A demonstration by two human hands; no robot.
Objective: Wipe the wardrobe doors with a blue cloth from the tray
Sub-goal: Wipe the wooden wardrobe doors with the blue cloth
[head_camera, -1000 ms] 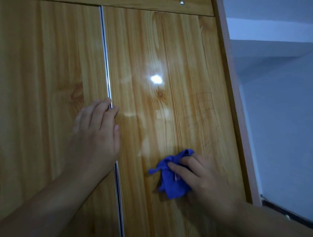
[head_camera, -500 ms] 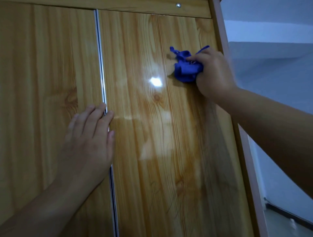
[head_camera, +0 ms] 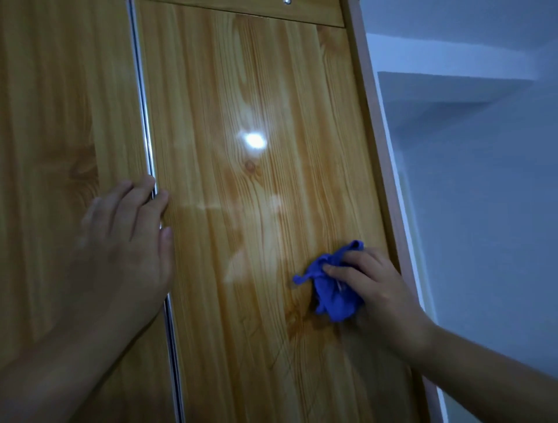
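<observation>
Head view: two glossy pine-grain wardrobe doors fill most of the picture, seen from below and leaning with the wide lens. The right door [head_camera: 256, 211] takes the middle, the left door [head_camera: 60, 120] the 9 o'clock side, and a thin metal strip [head_camera: 142, 90] runs down the seam between them. A wooden top rail [head_camera: 241, 9] crosses at 12 o'clock, with a small silver stud [head_camera: 287, 2] at the very edge of the frame. A bright glare spot [head_camera: 255, 141] sits on the right door, just up from the centre towards 11 o'clock.

The blue cloth [head_camera: 332, 290] is at about 4 o'clock from the centre, bunched into a wad and pressed against the lower part of the right door, close to that door's right edge. The right hand [head_camera: 371, 290] grips it: its fingers [head_camera: 341, 271] are curled over the top of the wad, with a twisted tail of cloth poking out towards 9 o'clock and another lump showing at 12 o'clock of the hand. The forearm comes in from 4 o'clock.

The left hand [head_camera: 126, 241] lies at about 9 o'clock, flat against the doors and holding nothing. Its fingers [head_camera: 142, 199] are straight and close together, pointing to 12 o'clock, and they lie across the metal strip so that the hand spans the seam; the thumb rests on the right door's edge.

At 3 o'clock the wardrobe's side frame [head_camera: 377, 120] borders a pale blue-grey wall [head_camera: 483, 211]
</observation>
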